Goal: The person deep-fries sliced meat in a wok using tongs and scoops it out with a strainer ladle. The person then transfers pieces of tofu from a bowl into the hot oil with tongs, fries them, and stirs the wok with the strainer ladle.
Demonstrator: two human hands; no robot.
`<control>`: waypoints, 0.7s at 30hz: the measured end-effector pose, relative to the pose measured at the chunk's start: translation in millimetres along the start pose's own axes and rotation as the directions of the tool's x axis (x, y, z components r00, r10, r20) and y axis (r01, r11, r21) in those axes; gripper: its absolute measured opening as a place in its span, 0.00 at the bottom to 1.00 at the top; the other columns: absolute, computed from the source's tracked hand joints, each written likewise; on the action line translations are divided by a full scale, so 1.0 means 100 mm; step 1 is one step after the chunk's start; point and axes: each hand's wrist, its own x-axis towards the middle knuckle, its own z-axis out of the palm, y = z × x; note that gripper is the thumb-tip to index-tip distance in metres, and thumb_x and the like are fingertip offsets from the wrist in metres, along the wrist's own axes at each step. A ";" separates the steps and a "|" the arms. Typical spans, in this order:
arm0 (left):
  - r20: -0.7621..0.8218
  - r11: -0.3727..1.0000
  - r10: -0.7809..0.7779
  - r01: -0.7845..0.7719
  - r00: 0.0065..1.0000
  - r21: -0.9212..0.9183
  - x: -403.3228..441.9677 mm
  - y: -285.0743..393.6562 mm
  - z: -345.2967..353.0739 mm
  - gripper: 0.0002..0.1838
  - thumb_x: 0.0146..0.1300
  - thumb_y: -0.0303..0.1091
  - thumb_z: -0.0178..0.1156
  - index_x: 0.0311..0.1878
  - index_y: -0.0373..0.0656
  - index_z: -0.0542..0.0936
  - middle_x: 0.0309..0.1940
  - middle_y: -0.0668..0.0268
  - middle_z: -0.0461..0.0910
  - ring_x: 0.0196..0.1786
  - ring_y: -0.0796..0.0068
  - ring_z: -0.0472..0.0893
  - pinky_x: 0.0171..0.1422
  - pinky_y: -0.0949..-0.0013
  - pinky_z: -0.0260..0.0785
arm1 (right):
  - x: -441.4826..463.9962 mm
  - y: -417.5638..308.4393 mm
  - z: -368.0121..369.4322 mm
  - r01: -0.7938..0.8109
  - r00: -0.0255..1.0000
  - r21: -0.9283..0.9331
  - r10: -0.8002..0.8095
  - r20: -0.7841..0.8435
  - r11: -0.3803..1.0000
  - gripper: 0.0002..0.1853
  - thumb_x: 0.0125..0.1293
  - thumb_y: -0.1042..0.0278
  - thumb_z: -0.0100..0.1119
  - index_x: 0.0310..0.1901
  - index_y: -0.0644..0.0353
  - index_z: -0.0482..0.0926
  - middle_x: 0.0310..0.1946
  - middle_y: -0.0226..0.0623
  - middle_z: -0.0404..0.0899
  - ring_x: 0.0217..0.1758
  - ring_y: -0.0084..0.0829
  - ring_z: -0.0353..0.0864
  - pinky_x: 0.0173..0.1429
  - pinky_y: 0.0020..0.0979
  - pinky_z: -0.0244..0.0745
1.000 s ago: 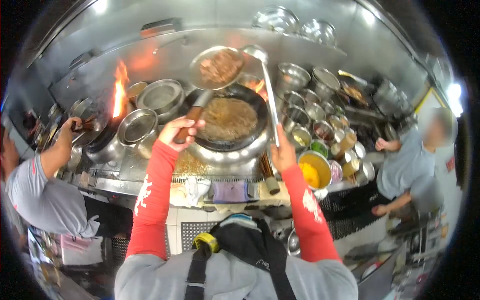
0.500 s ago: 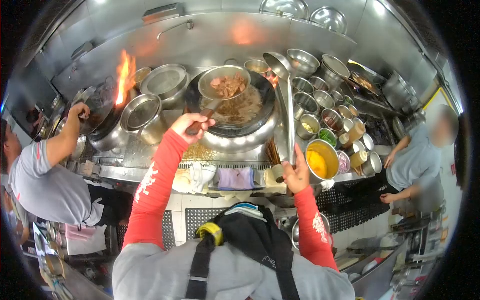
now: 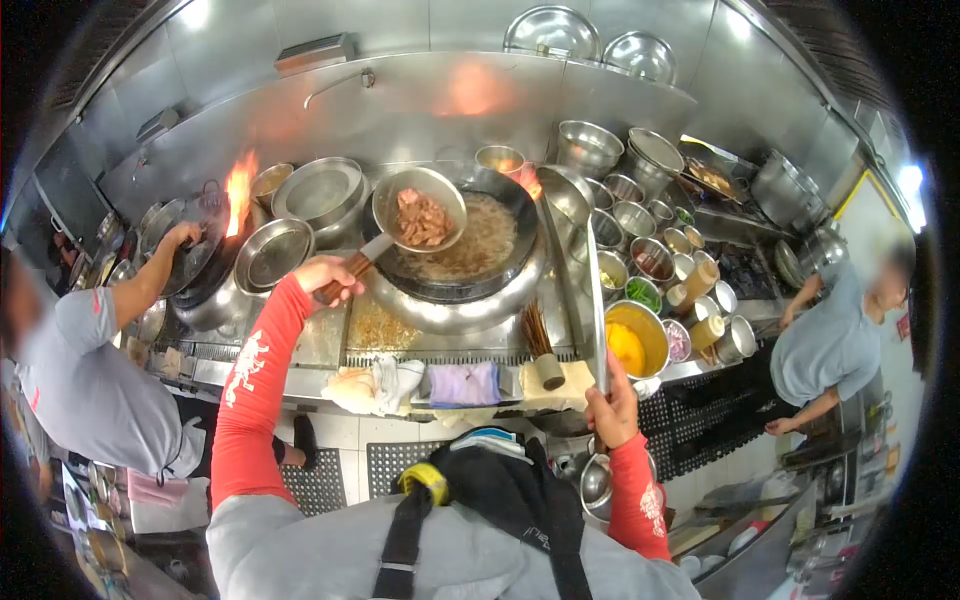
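My left hand (image 3: 330, 280) is closed round the wooden handle of a strainer (image 3: 398, 222). Pieces of browned meat (image 3: 424, 218) lie in the strainer, which hangs over the left part of a black wok (image 3: 450, 290). Bubbling brown liquid (image 3: 478, 238) fills the wok's bottom. My right hand (image 3: 612, 410) grips the long metal handle of a ladle (image 3: 566, 192), whose bowl is right of the wok, near the metal containers. A bamboo brush (image 3: 547, 372) leans at the counter edge between the wok and my right hand.
At left a person (image 3: 110, 370) works at another wok beside a tall flame (image 3: 240, 190). Another person (image 3: 830, 335) stands at right. Ingredient containers (image 3: 655, 260), a pot with yellow contents (image 3: 640, 312), strainers on pots (image 3: 275, 255) and folded cloths (image 3: 464, 384) line the counter.
The strainer with meat has moved left and lower, from above the wok's back toward its left part. My right hand has drawn down and right with the ladle.
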 end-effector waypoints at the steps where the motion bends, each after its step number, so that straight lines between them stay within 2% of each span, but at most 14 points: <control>1: -0.012 1.000 -0.018 0.018 1.000 0.016 -0.04 0.02 -0.01 0.18 0.58 0.29 0.57 0.53 0.37 0.72 0.37 0.58 0.82 0.26 0.79 0.78 0.23 0.73 0.70 | -0.02 0.00 -0.03 -0.006 1.000 0.015 0.006 0.010 1.000 0.38 0.63 0.81 0.52 0.74 0.56 0.52 0.44 0.34 0.78 0.22 0.16 0.70 0.25 0.21 0.69; 7: -0.042 0.991 -0.107 0.110 0.993 0.080 0.00 0.02 -0.19 0.19 0.56 0.25 0.57 0.52 0.38 0.72 0.36 0.57 0.83 0.24 0.78 0.77 0.22 0.73 0.69 | -0.09 0.05 -0.11 -0.012 1.000 -0.006 0.012 0.027 1.000 0.37 0.63 0.81 0.52 0.73 0.57 0.52 0.40 0.34 0.79 0.23 0.16 0.71 0.25 0.22 0.69; 11: 0.015 0.968 -0.140 0.134 0.990 0.210 0.04 0.12 -0.31 0.21 0.55 0.26 0.57 0.54 0.35 0.71 0.37 0.56 0.83 0.24 0.77 0.77 0.21 0.72 0.70 | -0.16 0.06 -0.17 -0.058 0.998 -0.091 0.061 0.029 0.994 0.37 0.62 0.80 0.53 0.73 0.57 0.53 0.40 0.34 0.79 0.22 0.16 0.71 0.24 0.21 0.69; 13: 0.040 0.945 -0.177 0.159 0.983 0.285 0.08 0.21 -0.34 0.22 0.55 0.26 0.57 0.55 0.34 0.71 0.37 0.55 0.83 0.24 0.77 0.78 0.21 0.72 0.70 | -0.17 0.06 -0.16 -0.082 0.996 -0.067 0.083 0.015 0.994 0.37 0.62 0.79 0.53 0.73 0.57 0.54 0.42 0.36 0.79 0.22 0.16 0.71 0.24 0.21 0.70; 14: 0.062 0.943 -0.191 0.165 0.980 0.290 0.07 0.26 -0.33 0.22 0.55 0.26 0.57 0.55 0.33 0.71 0.38 0.55 0.83 0.24 0.77 0.78 0.21 0.72 0.70 | -0.17 0.05 -0.16 -0.090 0.996 -0.055 0.091 0.009 0.994 0.37 0.62 0.79 0.53 0.73 0.57 0.54 0.43 0.36 0.79 0.22 0.16 0.71 0.24 0.21 0.70; 17: 0.135 0.946 -0.210 0.167 0.968 0.276 0.09 0.35 -0.25 0.22 0.55 0.26 0.58 0.54 0.32 0.71 0.38 0.55 0.83 0.24 0.78 0.77 0.21 0.73 0.70 | -0.16 -0.02 -0.13 -0.042 0.999 -0.025 0.042 -0.010 0.999 0.38 0.60 0.83 0.50 0.73 0.60 0.52 0.34 0.34 0.76 0.16 0.17 0.67 0.19 0.19 0.68; 21: 0.209 0.977 -0.196 0.172 0.958 0.126 0.13 0.24 -0.10 0.24 0.56 0.27 0.58 0.57 0.33 0.71 0.38 0.55 0.83 0.23 0.79 0.77 0.20 0.75 0.68 | -0.15 -0.07 -0.08 0.025 1.000 0.055 -0.025 0.011 0.998 0.38 0.60 0.83 0.51 0.73 0.59 0.51 0.36 0.34 0.74 0.17 0.16 0.68 0.19 0.19 0.67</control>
